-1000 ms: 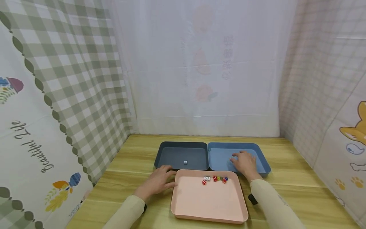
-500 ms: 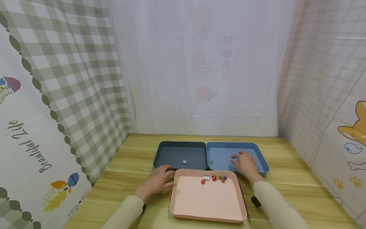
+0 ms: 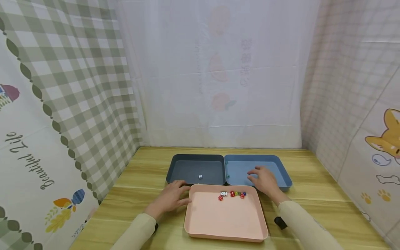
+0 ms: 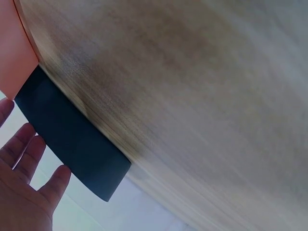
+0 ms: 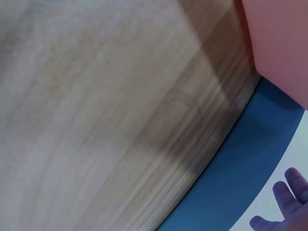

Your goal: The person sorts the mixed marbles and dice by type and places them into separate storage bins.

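My left hand (image 3: 171, 197) is at the left rim of the pink tray (image 3: 225, 222), fingers loosely spread and holding nothing. Its fingers also lie along the near edge of the dark grey tray (image 3: 184, 170). Above the blue tray (image 3: 250, 163) hovers my right hand (image 3: 265, 180), fingers relaxed, with nothing visible between them. Two small green dice (image 3: 228, 176) lie by that tray's left wall. In the pink tray, along its far side, sit white dice (image 3: 223, 193), red dice (image 3: 232, 193) and small yellow, green and blue pieces (image 3: 244, 194). A white die (image 3: 200, 176) rests in the dark grey tray.
The dark grey and blue trays stand side by side behind the pink one on a wooden table (image 3: 318, 201). Cloth curtains (image 3: 215, 114) enclose the table at the back and both sides.
A second green die has come to rest near the front left of the blue tray. My right hand stays over that tray, barely shifted. The left hand keeps its place; the head view drifts slightly.
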The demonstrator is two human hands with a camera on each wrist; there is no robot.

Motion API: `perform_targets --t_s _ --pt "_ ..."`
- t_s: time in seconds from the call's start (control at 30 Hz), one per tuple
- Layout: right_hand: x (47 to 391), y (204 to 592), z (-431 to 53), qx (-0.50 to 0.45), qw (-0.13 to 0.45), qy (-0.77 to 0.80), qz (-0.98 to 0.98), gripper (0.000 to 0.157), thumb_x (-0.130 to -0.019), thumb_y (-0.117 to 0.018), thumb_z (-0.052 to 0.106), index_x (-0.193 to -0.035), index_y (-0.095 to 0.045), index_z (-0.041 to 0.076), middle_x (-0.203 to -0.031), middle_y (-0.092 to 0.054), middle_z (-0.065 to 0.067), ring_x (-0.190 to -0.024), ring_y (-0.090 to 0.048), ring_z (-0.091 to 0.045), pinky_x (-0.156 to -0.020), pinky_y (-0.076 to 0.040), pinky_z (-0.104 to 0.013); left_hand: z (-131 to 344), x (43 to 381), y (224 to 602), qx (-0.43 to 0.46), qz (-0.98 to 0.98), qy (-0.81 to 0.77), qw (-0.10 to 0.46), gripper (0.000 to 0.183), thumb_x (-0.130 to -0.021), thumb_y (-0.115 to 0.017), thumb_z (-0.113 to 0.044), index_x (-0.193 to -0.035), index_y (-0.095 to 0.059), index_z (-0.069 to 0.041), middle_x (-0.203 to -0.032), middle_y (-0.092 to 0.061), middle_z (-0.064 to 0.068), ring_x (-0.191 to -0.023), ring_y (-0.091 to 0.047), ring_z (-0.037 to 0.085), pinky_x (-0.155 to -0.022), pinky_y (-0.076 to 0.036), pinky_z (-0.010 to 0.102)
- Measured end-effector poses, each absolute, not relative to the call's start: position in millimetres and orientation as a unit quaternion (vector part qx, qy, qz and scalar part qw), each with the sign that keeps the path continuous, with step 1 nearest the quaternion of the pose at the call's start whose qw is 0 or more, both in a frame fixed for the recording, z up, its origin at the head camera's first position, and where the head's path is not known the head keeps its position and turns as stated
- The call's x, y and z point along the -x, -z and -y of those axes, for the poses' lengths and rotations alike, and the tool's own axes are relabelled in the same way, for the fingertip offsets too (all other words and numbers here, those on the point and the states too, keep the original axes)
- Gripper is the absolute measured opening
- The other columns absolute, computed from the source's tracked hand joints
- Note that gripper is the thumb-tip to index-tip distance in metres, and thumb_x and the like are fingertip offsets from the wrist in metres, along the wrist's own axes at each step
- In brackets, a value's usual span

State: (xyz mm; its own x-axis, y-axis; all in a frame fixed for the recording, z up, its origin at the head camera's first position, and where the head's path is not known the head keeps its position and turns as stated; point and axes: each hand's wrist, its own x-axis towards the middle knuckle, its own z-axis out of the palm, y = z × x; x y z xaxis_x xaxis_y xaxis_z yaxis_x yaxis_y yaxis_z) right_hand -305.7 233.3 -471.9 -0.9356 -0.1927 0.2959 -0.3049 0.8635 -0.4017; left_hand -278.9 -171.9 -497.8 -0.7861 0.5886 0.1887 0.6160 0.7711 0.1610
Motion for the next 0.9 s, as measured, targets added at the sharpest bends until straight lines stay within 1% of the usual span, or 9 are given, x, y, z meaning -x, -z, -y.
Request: perform_targets --t_s 0.2,0.5,0.7,0.8,0.9 --pt "300 474 -233 -0.159 0.122 -0.244 0.949 0.019 -0.093 -0.069 0.015 -0.106 -0.076 0.004 -0.131 -0.055 -0.032 -0.12 -0.049 -0.053 -0.093 -0.043 -0.065 173 278 496 0.317 0.941 0.111 0.055 0.052 -0.094 -0.064 -0.048 -0.135 -0.062 -0.016 -0.138 -0.052 0.015 -0.129 -0.047 0.034 -0.104 -0.04 0.055" --pt "289 477 -232 -0.184 0.112 -0.26 0.941 0.016 -0.093 -0.07 0.014 -0.105 -0.076 0.007 -0.134 -0.053 -0.03 -0.122 -0.048 -0.052 -0.095 -0.041 -0.065 174 281 500 0.325 0.937 0.112 0.065 0.053 -0.094 -0.064 -0.049 -0.135 -0.062 -0.016 -0.137 -0.052 0.015 -0.128 -0.047 0.034 -0.103 -0.041 0.055" --pt "283 483 -233 -0.194 0.103 -0.259 0.94 0.009 -0.091 -0.072 0.014 -0.097 -0.079 0.014 -0.134 -0.053 -0.029 -0.122 -0.049 -0.052 -0.096 -0.042 -0.064 173 279 497 0.323 0.938 0.113 0.06 0.053 -0.094 -0.064 -0.049 -0.135 -0.062 -0.015 -0.138 -0.052 0.015 -0.128 -0.047 0.035 -0.103 -0.041 0.055" --pt "280 485 -232 -0.191 0.099 -0.261 0.941 0.008 -0.091 -0.073 0.015 -0.095 -0.079 0.017 -0.135 -0.053 -0.028 -0.123 -0.048 -0.051 -0.097 -0.041 -0.064 172 278 496 0.321 0.939 0.112 0.058 0.053 -0.094 -0.064 -0.049 -0.135 -0.062 -0.016 -0.138 -0.051 0.014 -0.129 -0.047 0.035 -0.103 -0.04 0.055" --pt "279 487 -231 -0.188 0.104 -0.258 0.942 0.007 -0.09 -0.074 0.017 -0.095 -0.079 0.018 -0.136 -0.053 -0.028 -0.123 -0.048 -0.051 -0.098 -0.039 -0.065 172 278 496 0.32 0.939 0.113 0.058 0.052 -0.094 -0.065 -0.047 -0.135 -0.062 -0.015 -0.137 -0.051 0.014 -0.128 -0.047 0.035 -0.103 -0.04 0.055"
